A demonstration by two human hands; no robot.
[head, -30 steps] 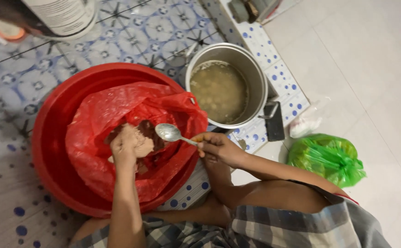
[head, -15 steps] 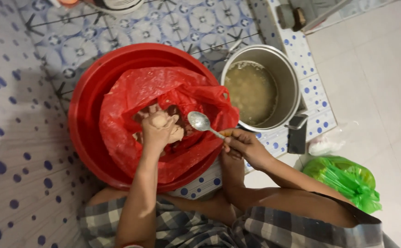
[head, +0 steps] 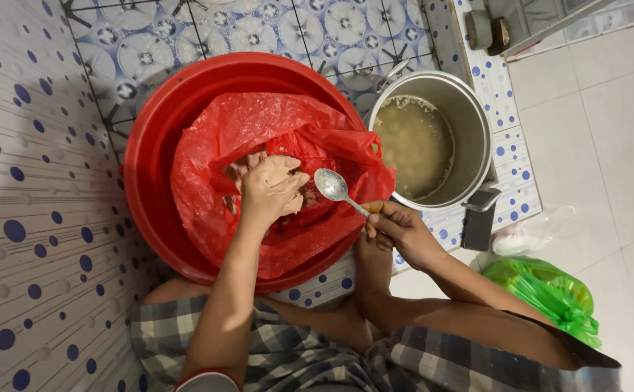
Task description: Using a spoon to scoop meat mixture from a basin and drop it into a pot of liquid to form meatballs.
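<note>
My left hand (head: 272,190) is curled into a loose fist inside the red plastic bag (head: 259,138), closed on a lump of pinkish-brown paste (head: 238,170). Paste looks wet, sticky, coarse; it coats my fingers, so exact lump shape can't be told. More of it lies in the bag under and beside the hand.

Bag: thin, crinkled, glossy film, mouth spread wide. It lines the red basin (head: 153,145), a round, smooth-walled plastic tub w/ a thick rolled rim. Basin sits on tiled floor (head: 19,181), white w/ blue dots; further up, tiles carry a grey circular pattern.

My right hand (head: 397,226) is closed on the handle of a metal spoon (head: 330,184), pinch grip at the handle end. Spoon bowl is oval, polished, faces up, appears empty, and hangs over the bag's right edge, just beside the left hand.

Right of basin, touching or nearly touching its rim: a steel pot (head: 477,138), cylindrical, brushed finish, holding cloudy beige liquid w/ foam at the edge. A small dark rectangular object (head: 478,218) stands near the pot. A knotted green plastic bag (head: 549,294) lies on plain white tiles by my right forearm.
</note>
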